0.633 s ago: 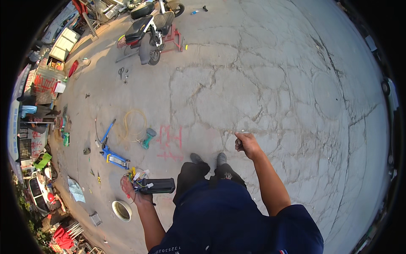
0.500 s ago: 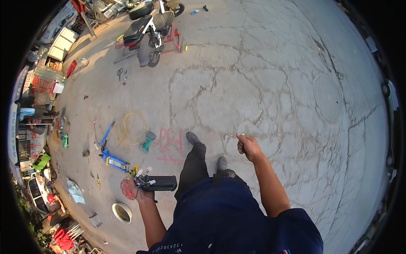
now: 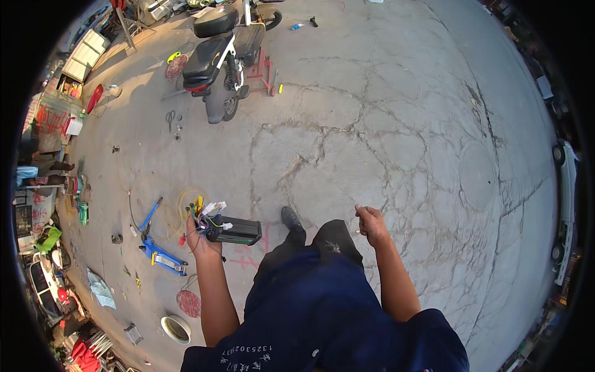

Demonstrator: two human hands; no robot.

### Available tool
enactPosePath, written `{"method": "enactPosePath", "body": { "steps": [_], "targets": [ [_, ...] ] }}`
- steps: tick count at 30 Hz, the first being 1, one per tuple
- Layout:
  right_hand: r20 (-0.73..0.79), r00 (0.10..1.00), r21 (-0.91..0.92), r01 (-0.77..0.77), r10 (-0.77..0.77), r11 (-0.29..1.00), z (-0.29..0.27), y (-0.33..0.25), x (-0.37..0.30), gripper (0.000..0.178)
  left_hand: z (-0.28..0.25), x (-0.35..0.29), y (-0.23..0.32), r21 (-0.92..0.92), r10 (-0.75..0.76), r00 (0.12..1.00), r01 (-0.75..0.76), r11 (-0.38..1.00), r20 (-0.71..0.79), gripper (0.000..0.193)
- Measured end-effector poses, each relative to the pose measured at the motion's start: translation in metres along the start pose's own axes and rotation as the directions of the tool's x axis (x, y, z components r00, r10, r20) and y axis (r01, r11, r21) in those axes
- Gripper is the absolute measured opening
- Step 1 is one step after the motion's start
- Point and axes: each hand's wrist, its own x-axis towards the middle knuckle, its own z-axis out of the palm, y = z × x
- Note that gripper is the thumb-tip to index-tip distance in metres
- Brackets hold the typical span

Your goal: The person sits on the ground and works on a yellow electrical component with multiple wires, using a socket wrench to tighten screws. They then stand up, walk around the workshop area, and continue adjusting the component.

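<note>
Since the earlier frame, the scooter (image 3: 211, 59) at the upper left has slid lower in the picture, while the black box (image 3: 240, 231) and the left hand (image 3: 204, 243) have risen. Below the scooter, a blue jack (image 3: 164, 255) lies on the ground at the lower left. Right of it, left of centre, is the box, held up by the left hand, which grips its wired end. It is probably stiff and fairly heavy, best grasped around the ridged body, which should not slip; the leads look soft and easily strained. It is long, dark and ribbed, with coloured wires (image 3: 203, 218) and white plugs (image 3: 214, 207). Right of centre, the right hand (image 3: 372, 224) looks curled; whether it pinches something small, one cannot tell.
</note>
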Motion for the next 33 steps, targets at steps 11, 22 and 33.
{"method": "enactPosePath", "body": {
  "steps": [11,22,33],
  "targets": [
    [0.001,0.996,-0.048,-0.09,0.09,0.995,0.022,-0.063,0.095,0.033,0.08,0.088,-0.006,-0.01,-0.029,0.989,0.028,1.0,-0.147,0.035],
    [-0.112,0.976,-0.649,0.07,-0.186,0.758,-0.078,-0.184,0.281,0.047,0.257,0.136,-0.038,0.176,0.063,0.985,-0.034,0.984,-0.161,0.044],
    [-0.428,0.903,-0.687,-0.298,-0.038,0.663,-0.18,-0.107,0.284,0.045,0.314,0.181,-0.058,0.295,-0.09,0.99,0.119,0.948,-0.109,0.038]
  ]
}}
